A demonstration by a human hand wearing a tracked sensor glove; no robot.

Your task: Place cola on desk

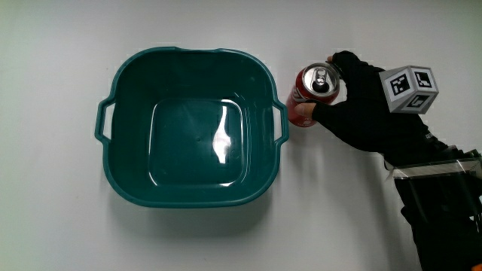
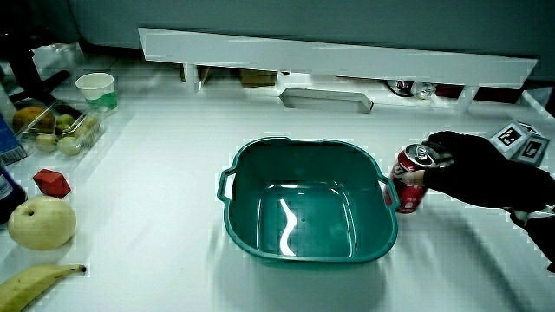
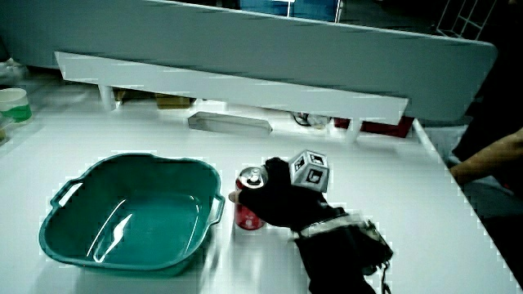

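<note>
- On the desk [image 1: 60, 226], at the edge seen in a side view, lay a banana [image 2: 39, 282] and, just beside it and farther from the person, a pale round fruit [image 2: 39, 223].
- Near that fruit sat a small red object [image 2: 52, 183]; its kind could not be told.
- Farther from the person again stood a clear box of fruit [image 2: 61, 130] and a pale cup [image 2: 95, 91] near the low partition [image 2: 347, 56].
- A teal basin [image 1: 132, 113] with two side handles sat mid-desk, open side up. Nothing was seen in it apart from glare on its floor.
- The cola can [image 1: 316, 94], red with a silver top, stood upright just beside one basin handle, outside the basin. Whether can and handle touched could not be told. In both side views its base appeared to rest on the desk.
- The hand [image 1: 369, 105], in a black glove, was beside the can on the side away from the basin, with the fingers [image 1: 343, 62] and thumb wrapped around the can's upper body.
- The patterned cube [image 1: 410, 89] sat on the back of the hand, and the forearm ran toward the person.
</note>
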